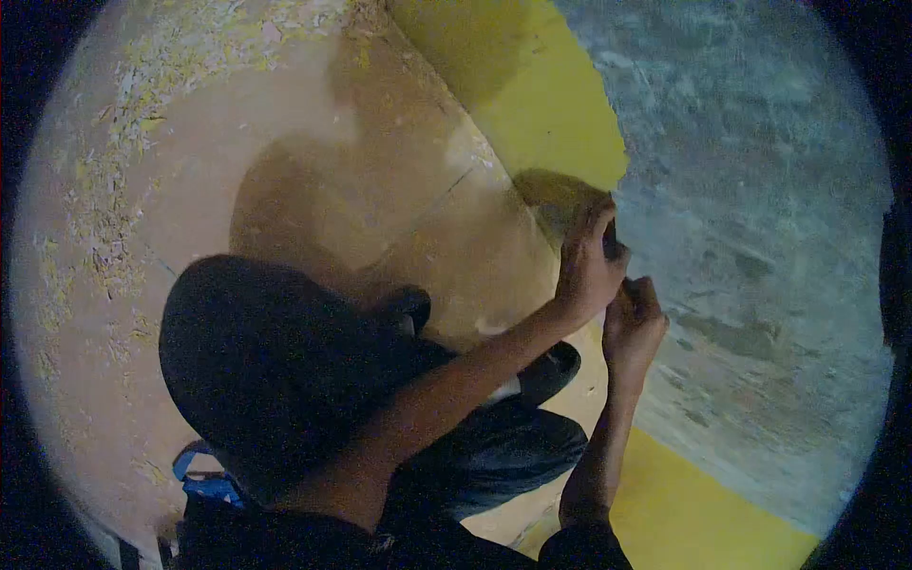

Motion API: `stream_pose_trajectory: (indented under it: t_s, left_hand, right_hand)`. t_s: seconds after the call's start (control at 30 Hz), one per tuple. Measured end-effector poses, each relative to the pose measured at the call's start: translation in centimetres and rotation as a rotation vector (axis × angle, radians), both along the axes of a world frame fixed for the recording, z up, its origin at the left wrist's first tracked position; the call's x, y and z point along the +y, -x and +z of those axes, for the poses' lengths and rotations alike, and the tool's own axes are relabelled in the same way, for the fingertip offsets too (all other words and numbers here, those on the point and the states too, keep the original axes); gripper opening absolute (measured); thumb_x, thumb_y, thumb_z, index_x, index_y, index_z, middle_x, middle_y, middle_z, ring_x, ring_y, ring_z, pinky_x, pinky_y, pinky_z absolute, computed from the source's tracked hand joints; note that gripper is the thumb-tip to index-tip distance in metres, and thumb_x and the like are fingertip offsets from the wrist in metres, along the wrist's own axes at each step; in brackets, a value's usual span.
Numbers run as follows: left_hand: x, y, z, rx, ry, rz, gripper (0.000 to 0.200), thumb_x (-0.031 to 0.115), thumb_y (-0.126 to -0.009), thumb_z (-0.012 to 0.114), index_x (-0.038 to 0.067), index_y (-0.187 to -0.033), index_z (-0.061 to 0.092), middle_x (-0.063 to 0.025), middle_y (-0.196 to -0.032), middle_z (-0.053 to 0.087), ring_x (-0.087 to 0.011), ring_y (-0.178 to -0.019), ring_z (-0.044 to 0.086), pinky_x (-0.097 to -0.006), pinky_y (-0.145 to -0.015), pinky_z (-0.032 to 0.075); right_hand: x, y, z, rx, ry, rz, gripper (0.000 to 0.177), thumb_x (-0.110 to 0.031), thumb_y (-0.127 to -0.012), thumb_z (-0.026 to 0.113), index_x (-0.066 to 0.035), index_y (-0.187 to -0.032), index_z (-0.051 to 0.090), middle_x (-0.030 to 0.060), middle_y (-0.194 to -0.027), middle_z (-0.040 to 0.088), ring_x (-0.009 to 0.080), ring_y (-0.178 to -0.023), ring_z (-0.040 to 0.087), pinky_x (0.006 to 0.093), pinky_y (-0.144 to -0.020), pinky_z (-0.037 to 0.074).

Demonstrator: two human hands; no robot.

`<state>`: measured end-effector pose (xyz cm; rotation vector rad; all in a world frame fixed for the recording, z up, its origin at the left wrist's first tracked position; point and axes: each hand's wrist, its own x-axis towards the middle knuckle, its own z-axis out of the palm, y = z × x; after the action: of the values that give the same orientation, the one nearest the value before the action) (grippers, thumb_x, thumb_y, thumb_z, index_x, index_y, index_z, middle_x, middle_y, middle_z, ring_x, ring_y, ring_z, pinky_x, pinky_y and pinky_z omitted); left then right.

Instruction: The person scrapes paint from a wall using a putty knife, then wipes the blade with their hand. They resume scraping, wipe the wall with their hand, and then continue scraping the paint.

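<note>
1. Dark object (611,237): gripped in my left hand (591,269), where the yellow band (560,104) meets the mottled blue-grey surface (750,190).
2. My right hand (635,328) is curled just beside it; I can't tell whether it grips anything.
3. Around me, yellowish flakes (119,180) litter the tan floor (380,171), mostly on the view's left.

Floor (204,190): tan, marked by thin dark lines; strewn at the left with small yellow and pale scraps (109,190). Band (541,95): yellow, bordered by a mottled blue-grey surface (760,209) at the right. Lighting: dim; soft-edged shadows (275,199) cast across floor and band.
</note>
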<state>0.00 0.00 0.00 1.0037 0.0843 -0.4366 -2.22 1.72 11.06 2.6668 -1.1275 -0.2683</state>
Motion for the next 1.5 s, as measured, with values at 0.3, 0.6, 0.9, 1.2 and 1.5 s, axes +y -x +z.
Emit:
stream_pose_trajectory:
  t_s: [0.3, 0.6, 0.9, 1.2, 1.5]
  left_hand:
    - [2.5, -6.1, -10.7, -0.126, -0.092, -0.054, 0.05, -0.005, -0.071, 0.061, -0.004, -0.12, 0.051, -0.0282, -0.112, 0.054, -0.0456, -0.109, 0.053, -0.0487, -0.093, 0.043]
    - [3.0, -6.1, -11.7, -0.051, -0.078, -0.185, 0.049, -0.005, -0.072, 0.061, -0.002, -0.12, 0.049, -0.0263, -0.113, 0.054, -0.0459, -0.109, 0.054, -0.0477, -0.091, 0.046]
    - [2.2, -2.7, -11.1, -0.257, -0.135, -0.042, 0.049, -0.005, -0.072, 0.061, -0.002, -0.119, 0.05, -0.0255, -0.123, 0.051, -0.0444, -0.118, 0.05, -0.0471, -0.099, 0.042]
    - [2.1, -2.7, -11.0, -0.356, -0.202, -0.063, 0.052, -0.003, -0.073, 0.061, -0.005, -0.124, 0.048, -0.0252, -0.116, 0.051, -0.0454, -0.11, 0.051, -0.049, -0.095, 0.043]
    - [1.9, -3.7, -10.0, -0.439, -0.161, 0.03, 0.048, -0.003, -0.07, 0.06, -0.004, -0.117, 0.049, -0.0262, -0.112, 0.051, -0.0455, -0.102, 0.053, -0.0487, -0.087, 0.044]
  right_hand:
    - [0.5, -1.1, -11.4, -0.303, -0.195, 0.264, 0.008, -0.004, -0.085, 0.063, -0.001, -0.085, 0.057, 0.0225, -0.072, 0.061, 0.041, -0.067, 0.061, 0.0385, -0.06, 0.05]
    - [2.3, -0.6, -12.2, -0.449, -0.212, 0.122, 0.011, -0.006, -0.083, 0.062, 0.002, -0.081, 0.054, 0.0257, -0.071, 0.053, 0.0475, -0.07, 0.039, 0.0344, -0.058, 0.046]
    - [0.6, 1.0, -13.5, -0.452, -0.231, 0.064, 0.013, -0.007, -0.086, 0.062, 0.005, -0.084, 0.055, 0.0208, -0.067, 0.058, 0.0167, -0.06, 0.05, 0.0334, -0.061, 0.048]
    - [0.5, 1.6, -13.0, -0.476, -0.25, -0.011, 0.011, -0.005, -0.086, 0.061, 0.003, -0.082, 0.056, 0.0222, -0.074, 0.062, 0.0104, -0.068, 0.052, 0.0324, -0.063, 0.048]
    - [-0.3, 1.1, -12.3, -0.469, -0.246, -0.003, 0.014, -0.01, -0.086, 0.063, -0.001, -0.083, 0.053, 0.0231, -0.074, 0.063, 0.0393, -0.067, 0.065, 0.0398, -0.057, 0.05]
